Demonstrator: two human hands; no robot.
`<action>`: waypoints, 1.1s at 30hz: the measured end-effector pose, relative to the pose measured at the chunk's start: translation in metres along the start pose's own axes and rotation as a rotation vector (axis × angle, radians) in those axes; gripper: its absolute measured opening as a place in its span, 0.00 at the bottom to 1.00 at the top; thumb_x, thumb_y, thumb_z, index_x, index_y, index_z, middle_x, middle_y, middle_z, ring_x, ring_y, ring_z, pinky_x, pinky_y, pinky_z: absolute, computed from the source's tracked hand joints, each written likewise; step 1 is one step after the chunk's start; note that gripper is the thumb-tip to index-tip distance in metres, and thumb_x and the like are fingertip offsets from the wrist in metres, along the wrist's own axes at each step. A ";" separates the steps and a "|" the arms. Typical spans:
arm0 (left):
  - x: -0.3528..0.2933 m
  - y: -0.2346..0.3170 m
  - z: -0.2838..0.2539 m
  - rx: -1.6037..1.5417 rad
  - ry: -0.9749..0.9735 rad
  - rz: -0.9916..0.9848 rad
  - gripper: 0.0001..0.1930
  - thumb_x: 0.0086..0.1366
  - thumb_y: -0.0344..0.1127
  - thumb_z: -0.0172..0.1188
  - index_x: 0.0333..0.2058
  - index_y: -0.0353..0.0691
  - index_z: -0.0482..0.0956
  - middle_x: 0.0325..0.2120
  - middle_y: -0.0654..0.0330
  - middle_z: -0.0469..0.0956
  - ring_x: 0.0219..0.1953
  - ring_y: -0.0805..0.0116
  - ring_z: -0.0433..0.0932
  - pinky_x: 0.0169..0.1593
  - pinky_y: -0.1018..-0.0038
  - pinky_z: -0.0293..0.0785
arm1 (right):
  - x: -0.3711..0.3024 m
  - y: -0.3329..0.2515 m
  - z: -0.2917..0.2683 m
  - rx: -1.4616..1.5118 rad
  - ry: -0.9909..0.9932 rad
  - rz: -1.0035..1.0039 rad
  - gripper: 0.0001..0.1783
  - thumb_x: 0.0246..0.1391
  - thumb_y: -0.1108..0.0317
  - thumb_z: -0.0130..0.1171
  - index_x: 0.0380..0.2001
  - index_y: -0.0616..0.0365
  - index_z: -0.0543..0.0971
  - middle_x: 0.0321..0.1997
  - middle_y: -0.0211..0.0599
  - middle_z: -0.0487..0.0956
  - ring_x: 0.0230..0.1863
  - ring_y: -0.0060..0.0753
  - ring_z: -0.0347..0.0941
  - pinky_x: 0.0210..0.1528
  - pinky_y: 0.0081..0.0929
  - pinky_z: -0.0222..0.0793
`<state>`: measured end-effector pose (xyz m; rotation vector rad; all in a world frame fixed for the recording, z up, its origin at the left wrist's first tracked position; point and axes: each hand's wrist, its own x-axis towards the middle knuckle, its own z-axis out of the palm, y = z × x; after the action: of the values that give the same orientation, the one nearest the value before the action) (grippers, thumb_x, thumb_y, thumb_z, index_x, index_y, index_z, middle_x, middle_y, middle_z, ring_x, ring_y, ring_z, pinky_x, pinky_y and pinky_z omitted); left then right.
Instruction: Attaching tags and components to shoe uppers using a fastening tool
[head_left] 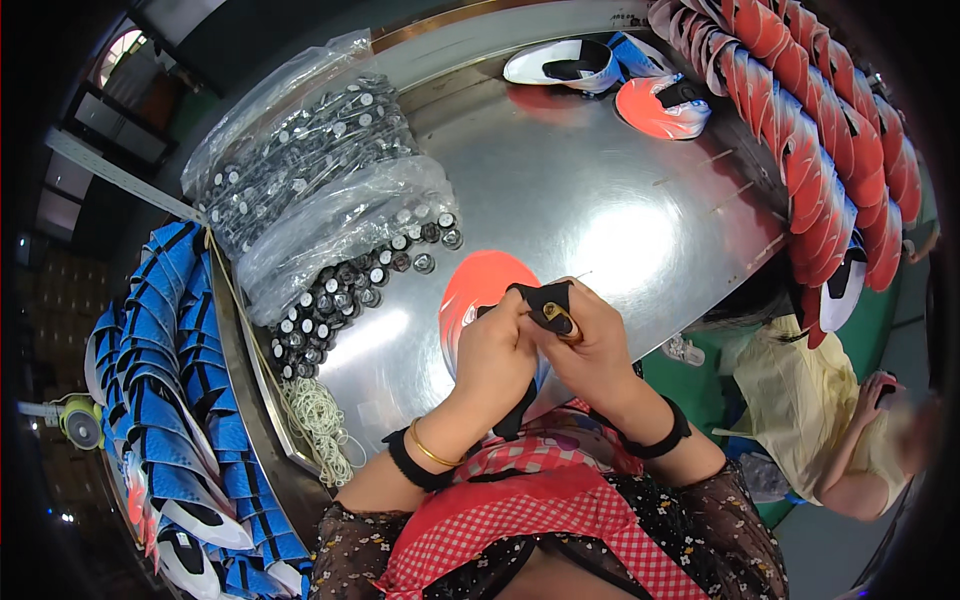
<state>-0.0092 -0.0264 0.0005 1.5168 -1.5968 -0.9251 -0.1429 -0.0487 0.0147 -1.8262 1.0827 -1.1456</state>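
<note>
Over the near part of the metal table, both my hands are closed on a shoe upper [487,272] with an orange-red toe, white and blue sides and a black fabric collar. My left hand [497,345] pinches the black fabric from its left side. My right hand [590,345] grips the fabric's other side together with a small tool [556,316] whose rounded, brass-coloured end faces up. A thin pale tip shows just above my right fingers. The fingertips and the working part of the tool are mostly hidden in the black fabric.
Small black round pieces [335,300] with white tops spill from a clear plastic bag [300,170]. Pale cord [320,425] lies tangled nearby. Blue uppers [165,330] hang left, orange-red uppers [790,130] right. Loose uppers [665,105] lie far back. Another person [800,400] sits right.
</note>
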 end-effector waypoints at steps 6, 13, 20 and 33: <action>0.012 0.012 -0.011 -0.805 -0.065 -0.293 0.05 0.62 0.32 0.57 0.33 0.38 0.74 0.17 0.68 0.72 0.19 0.76 0.70 0.23 0.78 0.63 | 0.006 0.014 -0.009 0.097 0.099 0.168 0.06 0.49 0.72 0.62 0.30 0.60 0.76 0.24 0.36 0.75 0.24 0.29 0.71 0.28 0.24 0.66; 0.010 0.001 -0.009 -0.932 -0.053 -0.331 0.02 0.63 0.32 0.58 0.30 0.43 0.75 0.16 0.78 0.63 0.18 0.90 0.57 0.20 0.86 0.50 | 0.010 0.032 -0.022 -0.262 0.396 0.019 0.07 0.45 0.76 0.63 0.29 0.60 0.75 0.25 0.36 0.77 0.25 0.36 0.73 0.28 0.24 0.69; 0.011 0.006 -0.005 -0.837 -0.082 -0.321 0.02 0.63 0.31 0.57 0.32 0.40 0.75 0.18 0.77 0.65 0.19 0.90 0.58 0.22 0.86 0.52 | -0.001 0.033 -0.017 -0.548 0.177 -0.410 0.16 0.33 0.77 0.63 0.31 0.59 0.75 0.29 0.37 0.76 0.27 0.45 0.73 0.32 0.33 0.70; 0.008 -0.003 -0.003 -0.968 0.019 -0.275 0.03 0.63 0.30 0.56 0.34 0.39 0.76 0.20 0.74 0.70 0.20 0.89 0.61 0.23 0.87 0.54 | -0.010 0.030 -0.014 -0.057 0.013 0.193 0.08 0.45 0.78 0.58 0.31 0.58 0.72 0.27 0.32 0.76 0.29 0.28 0.72 0.32 0.28 0.65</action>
<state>-0.0051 -0.0341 -0.0002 1.0204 -0.7005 -1.5284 -0.1668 -0.0529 -0.0098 -1.7173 1.2805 -1.0229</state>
